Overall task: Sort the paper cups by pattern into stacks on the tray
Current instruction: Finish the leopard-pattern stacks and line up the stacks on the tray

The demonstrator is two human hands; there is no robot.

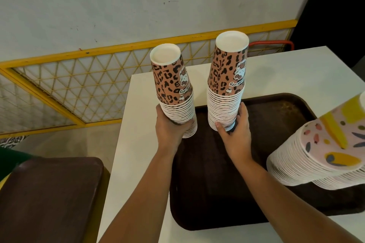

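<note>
The left hand (169, 124) is curled round the lower rims of a leopard stack (173, 89), upside-down cups nested together, thumb side toward the camera and fingers wrapped behind. The stack rises from the palm and tilts a little to the left; its lowest rims hang just over the left rim of the tray (276, 108), and whether they touch it cannot be told. The right hand (236, 130) grips a second leopard stack (227, 77) near its bottom rims, thumb on the near side, fingers round the right side. This stack stands upright on the tray's far left part, taller than the one in the left hand. The two leopard stacks are near each other, side by side, not touching.

At the right edge of the view a pink stack (324, 156) with yellow and dark shapes stands on the tray's right side, well apart from both hands. The dark brown tray lies on a white table (138, 163). To the left, lower down, is a second brown tray (51, 199). Behind the table runs a yellow metal grille (79, 83) against a pale wall (118, 6).
</note>
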